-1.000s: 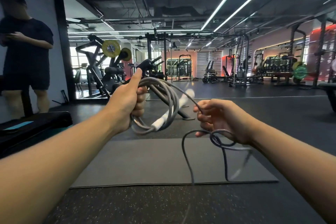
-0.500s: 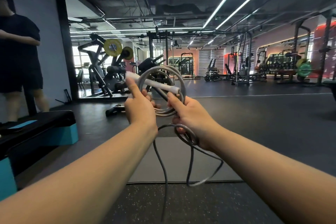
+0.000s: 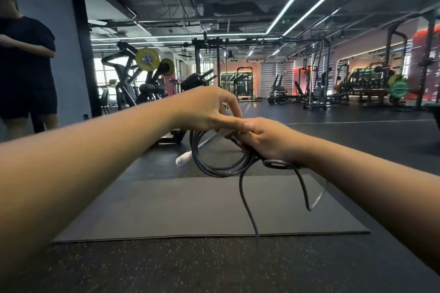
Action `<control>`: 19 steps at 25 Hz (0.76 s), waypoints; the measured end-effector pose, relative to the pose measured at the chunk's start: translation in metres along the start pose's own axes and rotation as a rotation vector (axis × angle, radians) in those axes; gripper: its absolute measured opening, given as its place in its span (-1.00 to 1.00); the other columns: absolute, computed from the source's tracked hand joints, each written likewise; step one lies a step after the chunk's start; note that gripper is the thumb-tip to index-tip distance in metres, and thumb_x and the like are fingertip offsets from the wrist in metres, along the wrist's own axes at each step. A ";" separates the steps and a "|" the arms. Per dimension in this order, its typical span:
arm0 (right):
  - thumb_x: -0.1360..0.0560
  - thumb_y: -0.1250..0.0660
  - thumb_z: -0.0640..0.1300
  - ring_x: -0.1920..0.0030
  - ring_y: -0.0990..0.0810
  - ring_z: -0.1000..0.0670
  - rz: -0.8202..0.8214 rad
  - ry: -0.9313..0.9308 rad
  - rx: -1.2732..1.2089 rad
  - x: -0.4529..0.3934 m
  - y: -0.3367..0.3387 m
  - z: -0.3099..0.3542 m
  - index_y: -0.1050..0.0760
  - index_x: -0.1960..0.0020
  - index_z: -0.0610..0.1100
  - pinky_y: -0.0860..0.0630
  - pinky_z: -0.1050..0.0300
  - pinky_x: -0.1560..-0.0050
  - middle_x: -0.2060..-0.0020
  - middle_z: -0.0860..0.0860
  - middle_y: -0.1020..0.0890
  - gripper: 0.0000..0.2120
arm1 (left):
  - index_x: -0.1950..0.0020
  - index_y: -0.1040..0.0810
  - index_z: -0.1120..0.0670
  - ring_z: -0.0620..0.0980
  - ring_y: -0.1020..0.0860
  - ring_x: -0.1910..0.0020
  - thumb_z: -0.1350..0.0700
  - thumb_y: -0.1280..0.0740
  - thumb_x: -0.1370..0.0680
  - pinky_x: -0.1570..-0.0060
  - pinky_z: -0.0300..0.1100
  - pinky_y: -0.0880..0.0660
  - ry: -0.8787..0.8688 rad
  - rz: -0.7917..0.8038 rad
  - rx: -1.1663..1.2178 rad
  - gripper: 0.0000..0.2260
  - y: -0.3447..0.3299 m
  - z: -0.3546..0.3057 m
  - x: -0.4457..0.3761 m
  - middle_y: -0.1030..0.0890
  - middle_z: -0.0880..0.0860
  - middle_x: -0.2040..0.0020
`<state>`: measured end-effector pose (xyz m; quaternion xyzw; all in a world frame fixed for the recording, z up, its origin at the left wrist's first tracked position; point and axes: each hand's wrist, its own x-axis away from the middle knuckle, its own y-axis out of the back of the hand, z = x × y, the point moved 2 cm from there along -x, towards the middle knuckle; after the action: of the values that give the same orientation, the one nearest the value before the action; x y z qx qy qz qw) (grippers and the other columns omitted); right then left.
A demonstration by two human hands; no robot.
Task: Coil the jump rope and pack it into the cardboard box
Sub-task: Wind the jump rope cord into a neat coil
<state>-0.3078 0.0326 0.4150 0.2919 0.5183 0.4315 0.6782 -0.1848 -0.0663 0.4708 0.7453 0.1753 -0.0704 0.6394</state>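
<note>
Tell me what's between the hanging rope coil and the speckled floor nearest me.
In the head view, the gray mat lies beneath the rope coil; a loose strand dangles over it.

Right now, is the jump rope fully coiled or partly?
Partly. Several loops of the jump rope hang from the right hand, left hand on top; loose strands trail down toward the mat.

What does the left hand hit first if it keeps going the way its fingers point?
The right hand: the left hand points right, fingertips already touching its knuckles above the coiled jump rope.
</note>
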 end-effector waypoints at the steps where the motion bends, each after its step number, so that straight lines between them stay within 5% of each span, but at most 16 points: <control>1: -0.68 -0.16 -0.11 0.11 -0.59 -0.04 0.001 0.005 0.014 0.001 0.001 -0.001 -0.59 -0.02 -0.08 -0.46 -0.01 0.01 0.09 -0.08 -0.69 -0.76 | -0.12 -0.65 0.10 -0.03 -0.70 0.20 -0.31 -0.37 -0.49 0.14 -0.18 -0.57 0.053 0.094 0.077 -0.50 -0.001 0.001 -0.005 -0.72 0.03 0.19; 5: -0.61 -0.33 -0.12 0.20 -0.58 0.03 0.004 0.058 -0.004 0.010 0.011 -0.007 -0.57 0.09 -0.10 -0.42 0.03 0.13 0.20 -0.03 -0.65 -0.88 | 0.00 -0.68 0.16 -0.03 -0.49 0.44 -0.33 -0.21 -0.57 0.32 -0.19 -0.49 0.141 0.241 0.125 -0.43 -0.020 0.000 -0.006 -0.52 -0.06 0.43; 9: -0.54 -0.40 0.16 0.37 -0.44 0.11 0.032 0.024 -0.105 0.026 0.024 -0.017 -0.64 0.07 -0.06 -0.35 0.18 0.30 0.36 0.07 -0.56 -0.73 | 0.03 -0.68 -0.04 0.06 -0.60 0.25 -0.44 -0.11 -0.47 0.13 -0.08 -0.51 0.011 0.193 -0.234 -0.43 -0.008 0.010 0.006 -0.65 0.01 0.24; 13: -0.55 -0.35 0.21 0.50 -0.37 0.13 0.090 -0.046 0.022 0.032 0.032 -0.028 -0.64 0.24 -0.08 -0.30 0.35 0.43 0.51 0.08 -0.49 -0.61 | -0.12 -0.67 0.00 0.02 -0.65 0.06 -0.53 -0.07 -0.45 -0.02 -0.07 -0.54 0.009 0.184 -0.219 -0.29 -0.008 0.030 0.025 -0.70 0.05 0.04; 17: -0.52 -0.37 0.25 0.51 -0.48 0.16 0.179 -0.236 0.237 0.047 0.038 -0.064 -0.62 0.35 -0.05 -0.38 0.24 0.36 0.52 0.08 -0.57 -0.56 | 0.14 -0.63 -0.15 -0.23 -0.50 0.45 -0.29 -0.21 -0.53 0.36 -0.40 -0.40 0.135 0.133 -0.045 -0.70 0.011 0.062 0.052 -0.58 -0.15 0.40; 19: -0.50 -0.37 0.28 0.44 -0.56 0.12 0.131 -0.298 0.281 0.050 0.042 -0.070 -0.62 0.34 0.00 -0.44 0.14 0.30 0.46 0.04 -0.63 -0.58 | 0.14 -0.65 -0.03 -0.17 -0.37 0.53 -0.28 -0.26 -0.50 0.48 -0.37 -0.35 0.236 0.048 0.130 -0.64 0.015 0.081 0.066 -0.44 -0.11 0.49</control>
<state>-0.3826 0.0928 0.4075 0.4774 0.4470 0.3502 0.6705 -0.1084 -0.1357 0.4493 0.7923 0.2264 0.0218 0.5661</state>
